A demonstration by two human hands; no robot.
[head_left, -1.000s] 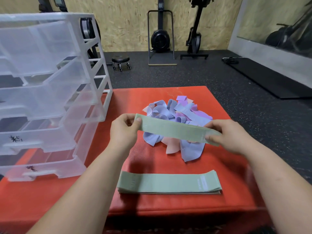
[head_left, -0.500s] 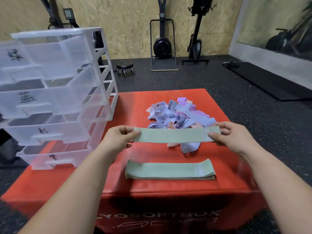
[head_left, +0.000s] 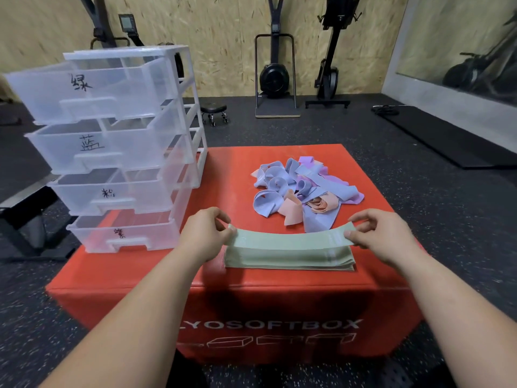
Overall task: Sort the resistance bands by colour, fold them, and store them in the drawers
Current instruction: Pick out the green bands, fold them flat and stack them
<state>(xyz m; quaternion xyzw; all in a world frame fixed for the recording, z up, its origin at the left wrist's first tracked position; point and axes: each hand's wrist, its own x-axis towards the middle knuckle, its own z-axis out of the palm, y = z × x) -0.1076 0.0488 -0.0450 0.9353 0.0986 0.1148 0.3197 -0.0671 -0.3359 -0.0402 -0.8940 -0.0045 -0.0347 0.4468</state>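
My left grip [head_left: 207, 234] and right grip [head_left: 383, 233] pinch the ends of the green band [head_left: 288, 240], low over the green stack [head_left: 288, 260] on the box [head_left: 279, 284]. Dropping one end early could land it skewed.

A gym. Dark speckled rubber floor [head_left: 436, 219] runs to a chipboard wall [head_left: 218, 37], where a rowing machine [head_left: 329, 77] stands stored upright beside a fan-wheel trainer [head_left: 273, 78]. A black exercise mat [head_left: 447, 138] lies below a large wall mirror [head_left: 461, 46] on the right. In front, a red soft jump box [head_left: 279, 301] carries a loose pile of resistance bands [head_left: 302, 189].
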